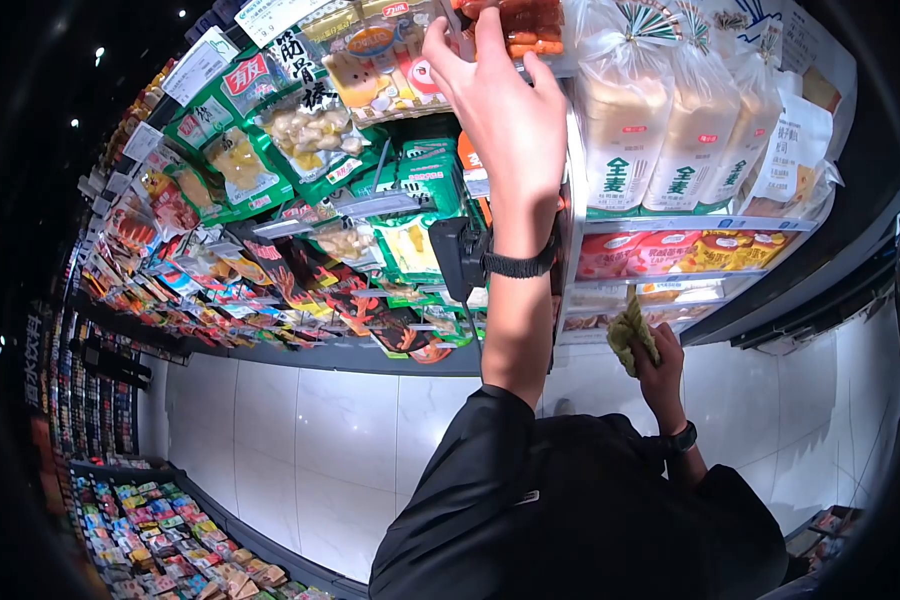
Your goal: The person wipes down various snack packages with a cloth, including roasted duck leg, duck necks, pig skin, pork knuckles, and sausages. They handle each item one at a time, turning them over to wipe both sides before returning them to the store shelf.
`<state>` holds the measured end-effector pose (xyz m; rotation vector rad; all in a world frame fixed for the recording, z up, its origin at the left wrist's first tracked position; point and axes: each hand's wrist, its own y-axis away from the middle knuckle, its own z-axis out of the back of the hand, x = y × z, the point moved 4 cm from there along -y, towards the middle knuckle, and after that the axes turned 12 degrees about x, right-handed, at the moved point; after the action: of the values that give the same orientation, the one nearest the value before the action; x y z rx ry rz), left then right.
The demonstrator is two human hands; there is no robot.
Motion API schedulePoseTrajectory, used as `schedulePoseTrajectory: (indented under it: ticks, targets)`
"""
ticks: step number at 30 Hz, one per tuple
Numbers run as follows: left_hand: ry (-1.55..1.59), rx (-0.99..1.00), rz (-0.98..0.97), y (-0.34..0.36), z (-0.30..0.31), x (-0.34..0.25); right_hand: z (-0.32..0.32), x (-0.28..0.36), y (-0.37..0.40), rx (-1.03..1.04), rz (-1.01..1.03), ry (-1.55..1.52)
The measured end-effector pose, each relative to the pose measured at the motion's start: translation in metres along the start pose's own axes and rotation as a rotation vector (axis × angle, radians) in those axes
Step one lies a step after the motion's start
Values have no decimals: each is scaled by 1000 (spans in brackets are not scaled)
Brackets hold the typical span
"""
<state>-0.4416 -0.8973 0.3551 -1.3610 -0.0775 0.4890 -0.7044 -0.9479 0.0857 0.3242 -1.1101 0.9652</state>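
Note:
My left hand (503,105) reaches up to the top of the packaged-food rack, back of the hand toward me. Its fingers are spread over a clear pack of reddish-brown sausages (533,28) and seem to touch it; the fingertips run to the top edge of view. Just left of the hand hangs a yellow snack pack (395,75). My right hand (660,357) is low beside the bread shelf, closed round a crumpled yellow-green cloth (630,340). A black strap with a small device (458,258) is on my left wrist.
Bagged bread loaves (622,125) stand on the shelf at right, with red and yellow packs (685,252) below. Green snack packs (232,165) hang at left on hooks that stick out. Another shelf of colourful packets (160,530) is at lower left. White floor tiles (345,425) lie between.

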Motion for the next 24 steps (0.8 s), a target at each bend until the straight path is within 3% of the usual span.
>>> schedulePoseTrajectory:
  ticks: [1, 3, 5, 6, 7, 8, 9, 11, 13, 15, 16, 20, 24]
  targets:
    - [-3, 3, 1, 3, 6, -1, 0, -2, 1, -5, -13, -19]
    - [275, 64, 55, 18, 28, -5, -1, -7, 4, -3, -27, -43]
    - [547, 253, 97, 44, 61, -20, -4, -15, 6, 19, -64, -39]
    - [801, 364, 241, 66, 81, -32, -6, -19, 6, 24, -62, -43]
    - [723, 439, -61, 82, 108, -43, -9, -26, 7, 56, -94, -40]
    - [989, 414, 70, 101, 125, -60, -13, -34, 8, 90, -128, -34]
    - [1056, 480, -77, 113, 144, -66, -19, -35, 7, 101, -79, -78]
    - [1284, 281, -239, 124, 172, -91, -29, -43, 9, 196, -153, -28]
    - [1314, 403, -389, 121, 199, -90, -41, -45, 11, 264, -158, -31]
    - [1225, 414, -147, 121, 223, -98, -55, -44, 12, 329, -156, -34]
    - [1187, 262, -240, 123, 226, -94, -62, -43, 13, 371, -134, 0]
    - [1179, 262, -151, 114, 252, -67, -98, -37, 27, 474, -134, -42]
    - [1114, 782, 94, 159, 260, -9, -143, -46, 59, 513, -216, -104]
